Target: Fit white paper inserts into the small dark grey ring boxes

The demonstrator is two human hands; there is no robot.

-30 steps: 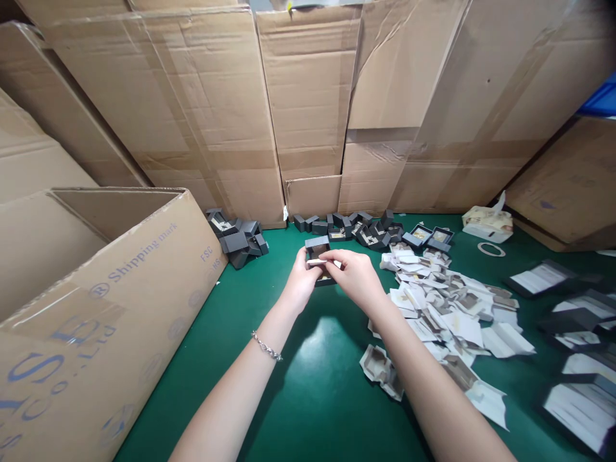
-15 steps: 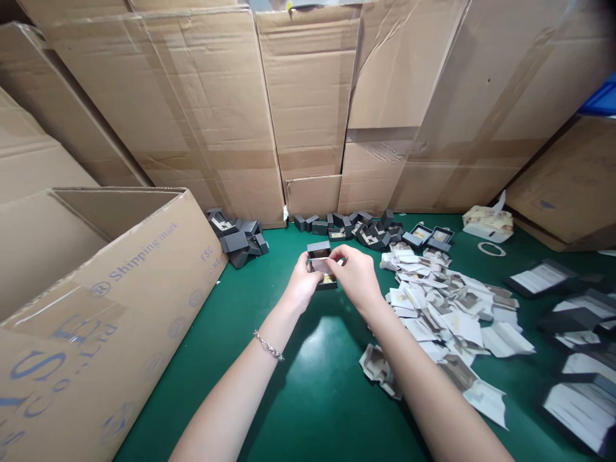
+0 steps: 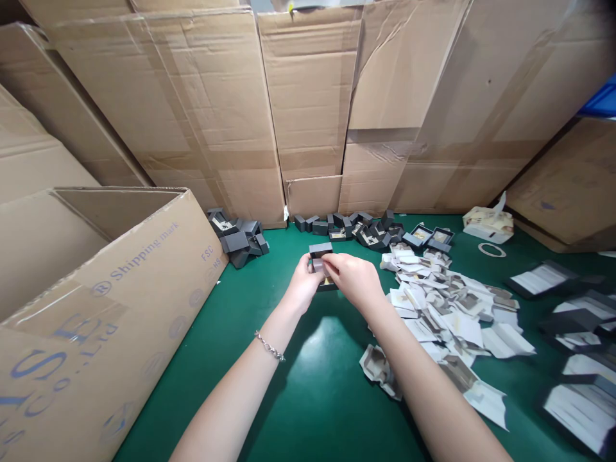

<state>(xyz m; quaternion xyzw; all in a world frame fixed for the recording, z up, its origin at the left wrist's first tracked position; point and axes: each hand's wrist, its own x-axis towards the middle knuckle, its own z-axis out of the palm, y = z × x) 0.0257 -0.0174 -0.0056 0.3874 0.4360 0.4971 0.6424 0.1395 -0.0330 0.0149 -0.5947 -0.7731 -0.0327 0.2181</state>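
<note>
A second ago the card [image 3: 318, 265] lay flat between my hands, over the open box [image 3: 321, 249]; half a second ago it stood tilted, with gold showing beneath it; now my right hand [image 3: 353, 279] has slid left across the box, and its fingers [image 3: 333, 260] cover the gold and most of the card; only a sliver of card shows, close by my left hand [image 3: 301, 285]; the lid has edged slightly right, and I see less of its inside.

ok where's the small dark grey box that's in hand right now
Head view, centre: the small dark grey box is held between the left hand and right hand over the green table, left of the paper pile.
</note>
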